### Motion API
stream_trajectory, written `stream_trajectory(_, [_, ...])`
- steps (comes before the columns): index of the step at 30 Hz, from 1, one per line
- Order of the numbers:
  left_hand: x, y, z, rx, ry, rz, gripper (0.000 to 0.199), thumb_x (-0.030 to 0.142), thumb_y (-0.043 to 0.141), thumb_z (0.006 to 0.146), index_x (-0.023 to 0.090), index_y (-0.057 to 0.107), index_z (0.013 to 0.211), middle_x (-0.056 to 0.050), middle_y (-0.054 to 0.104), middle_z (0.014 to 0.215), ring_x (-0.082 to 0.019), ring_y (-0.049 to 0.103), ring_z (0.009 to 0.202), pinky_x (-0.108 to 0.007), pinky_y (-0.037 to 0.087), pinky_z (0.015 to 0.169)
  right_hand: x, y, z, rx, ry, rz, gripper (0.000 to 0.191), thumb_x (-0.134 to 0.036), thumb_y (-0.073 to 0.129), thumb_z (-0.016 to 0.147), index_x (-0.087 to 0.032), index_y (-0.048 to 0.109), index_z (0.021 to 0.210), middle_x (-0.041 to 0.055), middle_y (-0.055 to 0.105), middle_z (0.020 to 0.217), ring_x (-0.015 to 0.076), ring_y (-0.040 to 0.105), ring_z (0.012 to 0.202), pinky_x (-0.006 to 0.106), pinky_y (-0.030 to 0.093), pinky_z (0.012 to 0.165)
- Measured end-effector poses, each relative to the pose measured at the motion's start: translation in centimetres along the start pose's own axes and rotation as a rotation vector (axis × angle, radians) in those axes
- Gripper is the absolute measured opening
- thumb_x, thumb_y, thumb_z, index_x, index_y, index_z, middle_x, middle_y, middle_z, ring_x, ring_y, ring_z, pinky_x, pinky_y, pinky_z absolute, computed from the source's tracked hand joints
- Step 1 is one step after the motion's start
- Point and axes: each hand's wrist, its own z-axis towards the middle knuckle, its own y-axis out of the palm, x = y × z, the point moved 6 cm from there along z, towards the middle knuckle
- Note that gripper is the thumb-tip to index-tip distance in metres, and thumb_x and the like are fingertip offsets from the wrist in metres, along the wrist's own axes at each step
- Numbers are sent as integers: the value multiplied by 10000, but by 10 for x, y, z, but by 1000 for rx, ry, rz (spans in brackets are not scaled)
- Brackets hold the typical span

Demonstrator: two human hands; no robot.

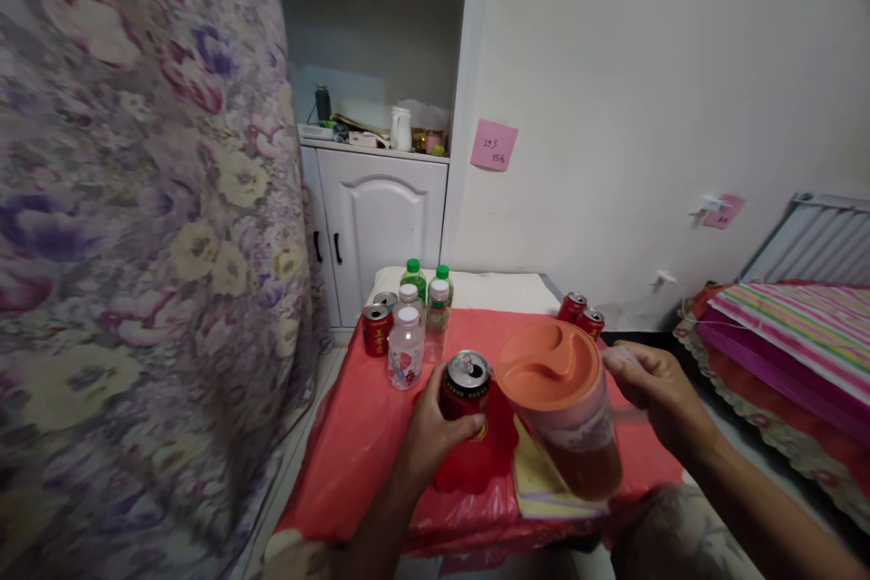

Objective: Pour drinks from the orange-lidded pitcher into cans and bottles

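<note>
My left hand [435, 435] is wrapped round an opened red can [466, 385] with a black-rimmed top, held upright over a red, dish-like item [468, 469]. In my right hand [656, 394] is the handle of a clear pitcher [581, 449] with an orange lid [550, 364]. The pitcher tilts with its lid toward the can and holds brownish liquid with foam on top. Lid and can are close together; whether they touch is unclear. Below the pitcher lies a yellow cloth or pad [536, 480].
On the red-covered table [353, 462], clear bottles [406, 349], green-capped bottles [413, 276] and cans [376, 329] stand at the back left. Two red cans [581, 313] are at the back right. A floral curtain [149, 199] hangs left; a bed [795, 353] stands right.
</note>
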Motion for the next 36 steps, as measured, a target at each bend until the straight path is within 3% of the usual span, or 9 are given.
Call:
stream_trajectory(9, [-8,-13,9,72,-40,41,767,259,860,571,170,571,1276,-116,715,1235,-354,630,1227,-433,478,1065,41,-33,5,254,-24,357,465,-457,774,776,-219,450,543,-78,257,555,110,166,521,290,125,466])
stream_trajectory(14, [-18,-16,15,105,-62,82,779,275,874,550,162,580,1262,-121,727,1202,-355,652,1177,-427,511,1010,63,-35,13,328,-63,408,450,-464,766,761,-218,459,544,-74,287,548,111,206,504,284,154,453])
stream_trajectory(21, [-18,-7,20,102,-92,133,757,333,892,551,176,627,1242,-116,755,1192,-354,670,1168,-438,526,1004,95,-27,18,350,-89,413,447,-438,724,811,-220,448,536,-66,314,524,116,252,494,291,191,457])
stream_trajectory(36, [-18,-5,18,129,-129,250,727,315,889,537,182,660,1215,-107,776,1164,-362,685,1147,-448,545,984,120,-19,10,331,-30,456,434,-441,680,838,-238,434,545,-62,327,503,125,249,471,310,185,459])
